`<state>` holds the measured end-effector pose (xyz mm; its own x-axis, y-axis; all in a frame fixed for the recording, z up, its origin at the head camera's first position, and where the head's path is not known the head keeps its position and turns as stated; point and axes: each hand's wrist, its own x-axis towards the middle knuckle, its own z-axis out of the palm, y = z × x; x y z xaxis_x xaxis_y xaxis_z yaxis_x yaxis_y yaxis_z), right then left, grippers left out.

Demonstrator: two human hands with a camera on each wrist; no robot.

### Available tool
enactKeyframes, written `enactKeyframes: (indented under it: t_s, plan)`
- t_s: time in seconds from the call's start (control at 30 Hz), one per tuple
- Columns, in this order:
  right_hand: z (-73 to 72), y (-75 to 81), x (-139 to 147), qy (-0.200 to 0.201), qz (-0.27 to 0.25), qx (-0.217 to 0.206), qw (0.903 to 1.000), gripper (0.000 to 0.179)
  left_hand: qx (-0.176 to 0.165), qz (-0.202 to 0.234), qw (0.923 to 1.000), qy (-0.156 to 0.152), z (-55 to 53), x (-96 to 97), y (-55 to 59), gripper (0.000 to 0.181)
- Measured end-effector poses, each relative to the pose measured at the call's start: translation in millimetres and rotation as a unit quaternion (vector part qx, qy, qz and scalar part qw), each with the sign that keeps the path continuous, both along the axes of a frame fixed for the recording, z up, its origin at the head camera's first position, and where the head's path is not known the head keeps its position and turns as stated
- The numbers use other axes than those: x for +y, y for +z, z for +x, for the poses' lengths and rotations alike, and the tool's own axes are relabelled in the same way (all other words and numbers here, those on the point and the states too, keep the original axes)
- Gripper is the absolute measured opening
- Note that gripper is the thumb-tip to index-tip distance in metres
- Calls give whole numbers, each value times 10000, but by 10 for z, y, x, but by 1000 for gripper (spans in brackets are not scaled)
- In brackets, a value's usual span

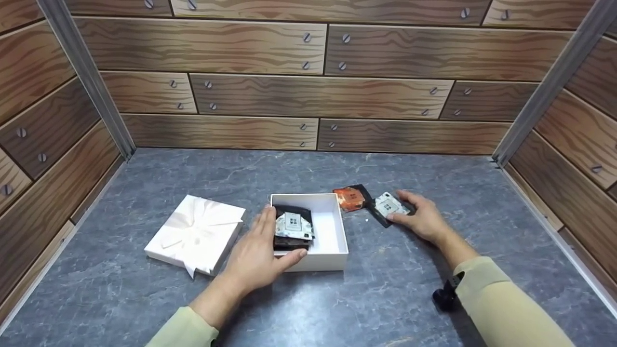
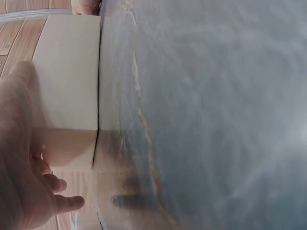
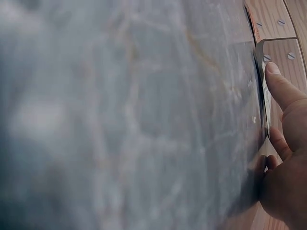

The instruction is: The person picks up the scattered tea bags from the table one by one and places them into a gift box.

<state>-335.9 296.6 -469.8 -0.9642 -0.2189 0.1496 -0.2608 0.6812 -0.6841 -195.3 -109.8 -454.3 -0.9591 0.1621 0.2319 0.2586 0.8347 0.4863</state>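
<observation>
An open white box (image 1: 328, 261) stands mid-table, with flat black packets bearing white printed fronts (image 1: 293, 225) stacked in its left part. My left hand (image 1: 255, 255) rests against the box's near left corner, thumb along the front rim and fairly straight fingers along the left side. In the left wrist view, the thumb and fingers touch the box wall (image 2: 67, 72). To the right of the box, my right hand (image 1: 422, 217) pinches the edges of a black-and-white packet (image 1: 389, 205) between thumb and fingers. Beside it lies an orange-and-black packet (image 1: 351, 198), close to the box.
A white lid with a ribbon bow (image 1: 197, 231) lies left of the box. The grey marbled tabletop (image 1: 385, 294) is bounded by wood-patterned walls (image 1: 270, 96) at the back and both sides.
</observation>
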Motion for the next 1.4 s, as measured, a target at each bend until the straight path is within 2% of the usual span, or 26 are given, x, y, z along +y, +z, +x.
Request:
enactKeyframes:
  t_s: [0.33,0.93,1.4]
  plan:
    - [29,10,-21,-182,546,58,9983,84,99,11,10000,-4,2,-1,10,117]
    - [11,-14,-20,-181,564,150,9981,83,-29,17,10000,7,0,-2,8,116]
    - [5,-14,-20,-186,263,17,9995,84,-56,-8,10000,-11,-2,-9,14,118]
